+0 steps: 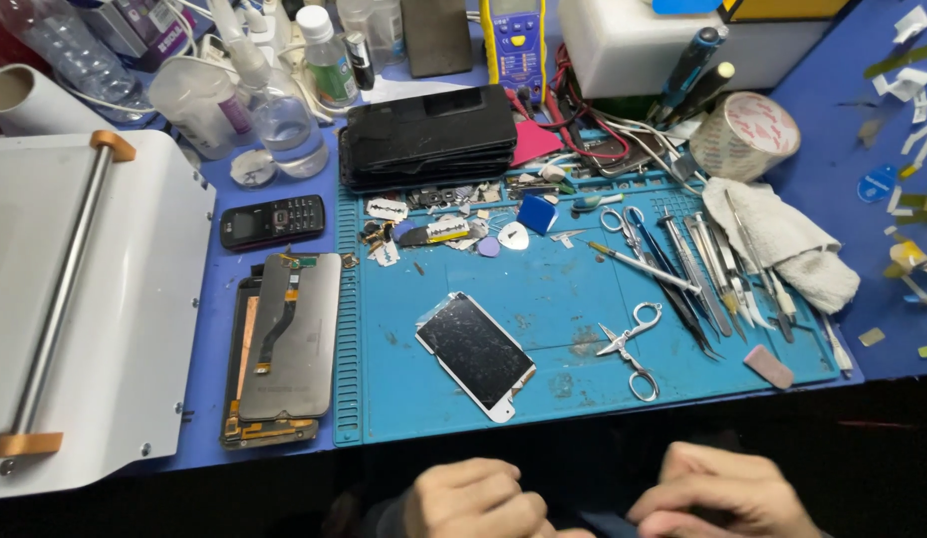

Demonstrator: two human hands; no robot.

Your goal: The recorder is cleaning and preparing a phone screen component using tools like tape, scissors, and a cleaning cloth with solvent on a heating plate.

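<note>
Blue silicone mat [583, 299] fills the counter [842, 110], and both hands sit low, off its near edge. Left hand [473, 501] is curled, fingers [503, 518] folded inward; right hand [722, 495] is curled too, fingers pressed toward the left. Something dark sits between them, but I cannot tell whether either hand actually grips it.

Just ahead of the left fingers lies the cracked phone screen [475, 351], face up and tilted on the mat, a white edge showing at its near corner. Small scissors [631, 347] lie ahead of the right fingers, with a row of tweezers and picks [702, 269] further out.

Risk, as I judge it: that glass is already fractured, so a careless reach could drive splinters into fingertips. The loose razor blades [388, 209] beyond it could nick a hand too.
</note>
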